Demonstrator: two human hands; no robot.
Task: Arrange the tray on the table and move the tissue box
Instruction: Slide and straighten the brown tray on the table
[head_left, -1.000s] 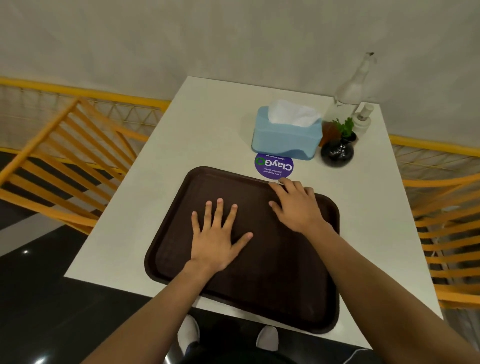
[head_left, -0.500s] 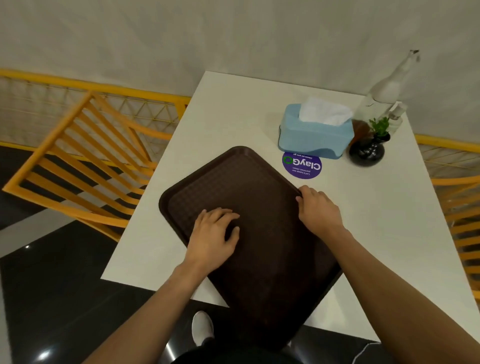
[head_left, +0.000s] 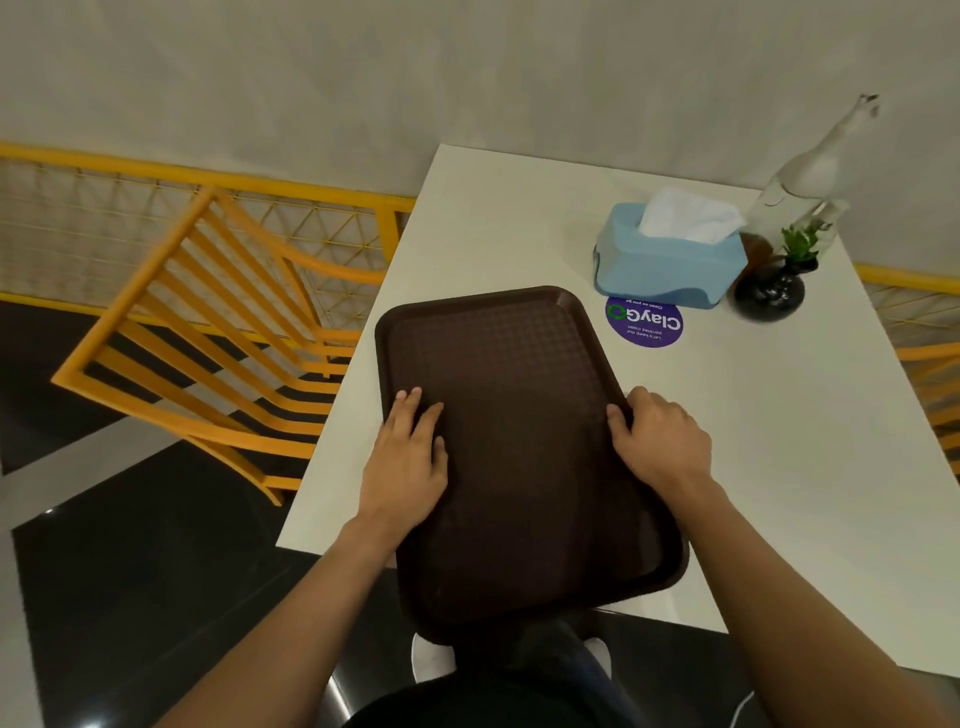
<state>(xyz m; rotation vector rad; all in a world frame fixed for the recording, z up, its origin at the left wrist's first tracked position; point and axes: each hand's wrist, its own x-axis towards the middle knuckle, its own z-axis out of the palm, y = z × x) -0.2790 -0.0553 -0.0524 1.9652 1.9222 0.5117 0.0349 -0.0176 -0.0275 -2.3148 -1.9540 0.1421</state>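
Dark brown textured plastic tray (head_left: 519, 441) lies lengthwise on my white table (head_left: 779, 441), near end overhanging the edge. My left hand (head_left: 405, 462) rests flat inside, released; my right hand (head_left: 660, 441) grasps the right rim. Light-blue tissue box (head_left: 670, 260) sits beyond.

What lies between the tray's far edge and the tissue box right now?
In the head view, a round purple sticker lies on the table between the tray and the tissue box. Its far edge sits right at the box; otherwise bare tabletop.
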